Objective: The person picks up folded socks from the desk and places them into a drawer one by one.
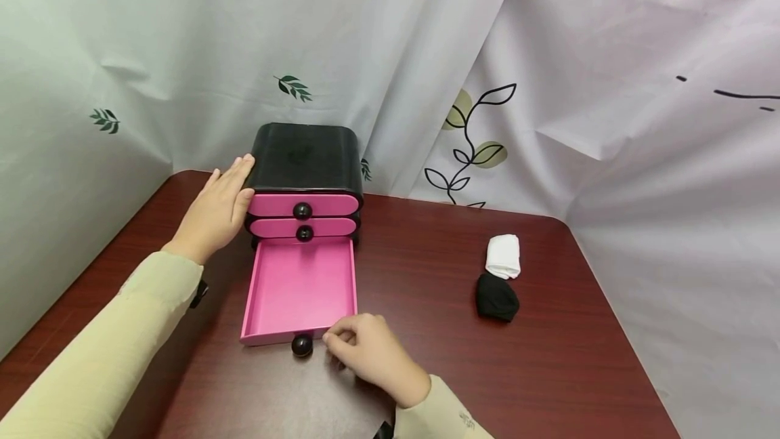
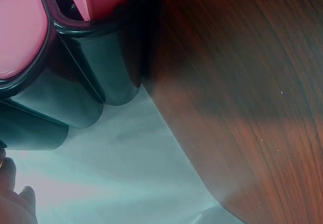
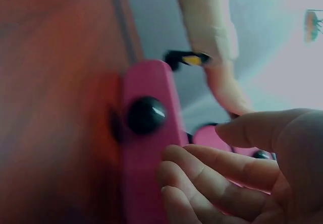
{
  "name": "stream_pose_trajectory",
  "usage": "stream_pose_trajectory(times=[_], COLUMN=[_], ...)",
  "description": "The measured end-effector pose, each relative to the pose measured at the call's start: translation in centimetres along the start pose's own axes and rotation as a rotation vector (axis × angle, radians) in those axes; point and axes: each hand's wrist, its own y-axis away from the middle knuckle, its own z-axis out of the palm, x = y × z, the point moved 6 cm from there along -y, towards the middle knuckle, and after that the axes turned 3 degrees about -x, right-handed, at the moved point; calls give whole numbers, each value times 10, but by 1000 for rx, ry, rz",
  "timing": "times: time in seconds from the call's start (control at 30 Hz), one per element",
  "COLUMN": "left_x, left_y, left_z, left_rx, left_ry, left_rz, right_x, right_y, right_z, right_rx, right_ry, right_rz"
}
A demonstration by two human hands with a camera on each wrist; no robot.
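Observation:
A small black drawer cabinet (image 1: pixel 307 158) with pink drawer fronts stands toward the back of the table. Its bottom pink drawer (image 1: pixel 302 290) is pulled far out, with nothing inside. The two drawers above it are closed. My left hand (image 1: pixel 214 212) rests with straight fingers against the cabinet's left side. Beside the round black knob (image 1: pixel 301 345) of the pulled-out drawer is my right hand (image 1: pixel 374 354), at the right part of the drawer front. In the right wrist view its fingers (image 3: pixel 217 176) are loosely bent, off the knob (image 3: pixel 146 115), and hold nothing.
On the right of the brown wooden table (image 1: pixel 426 276) lie a folded white cloth item (image 1: pixel 503 256) and, just in front of it, a black one (image 1: pixel 496 298). A pale curtain (image 1: pixel 390 73) with leaf prints hangs behind and along the sides.

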Motion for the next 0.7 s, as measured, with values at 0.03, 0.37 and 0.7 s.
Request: stream_pose_trajectory(times=[0.03, 0.37, 0.7], left_x=[0, 0, 1], left_y=[0, 0, 0], left_z=[0, -2, -2], left_rx=[3, 10, 14], left_ry=[0, 11, 6], left_rz=[2, 15, 18], right_x=[-2, 11, 51], right_y=[0, 1, 6], right_z=[-6, -82, -161], right_rx=[2, 268, 602], right_ry=[11, 199, 404], right_rz=[-17, -155, -115])
